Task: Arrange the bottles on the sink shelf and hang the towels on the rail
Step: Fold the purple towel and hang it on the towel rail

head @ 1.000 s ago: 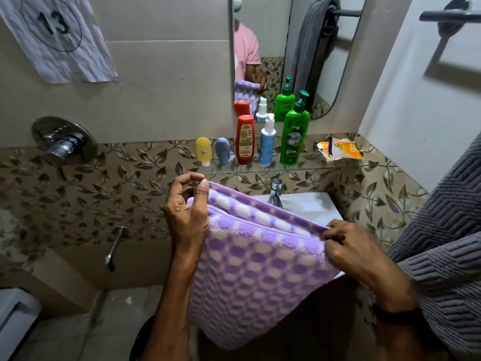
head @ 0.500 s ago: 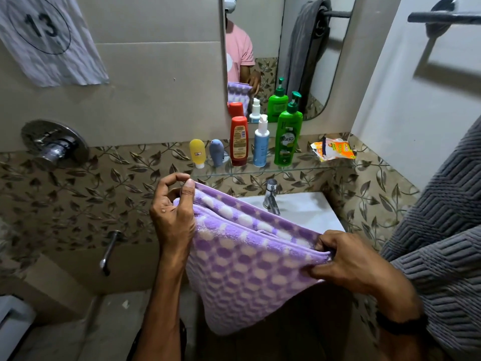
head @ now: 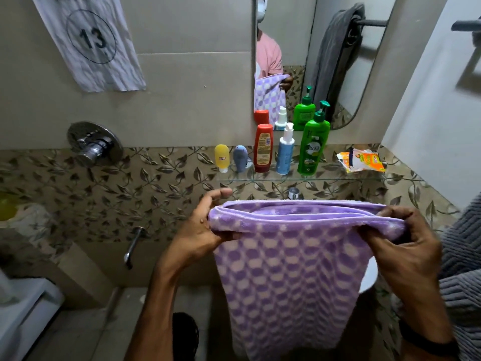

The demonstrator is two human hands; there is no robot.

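Leaf-patterned wall tiles (head: pixel 156 183) back this bathroom corner. Well apart, the left hand (head: pixel 200 230) and right hand (head: pixel 406 243) each pinch a top corner of the folded purple checked towel (head: pixel 286 277), which hangs between them toward 6 o'clock. At 12 o'clock the glass shelf (head: pixel 338 179) carries an upright row: yellow bottle (head: pixel 221 157), blue-grey bottle (head: pixel 240 158), red bottle (head: pixel 263 148), spray bottle (head: pixel 285 152), green pump bottle (head: pixel 312 147). A grey towel (head: pixel 460 256) shows at 3 o'clock, and the rail (head: pixel 466 24) at 2 o'clock.
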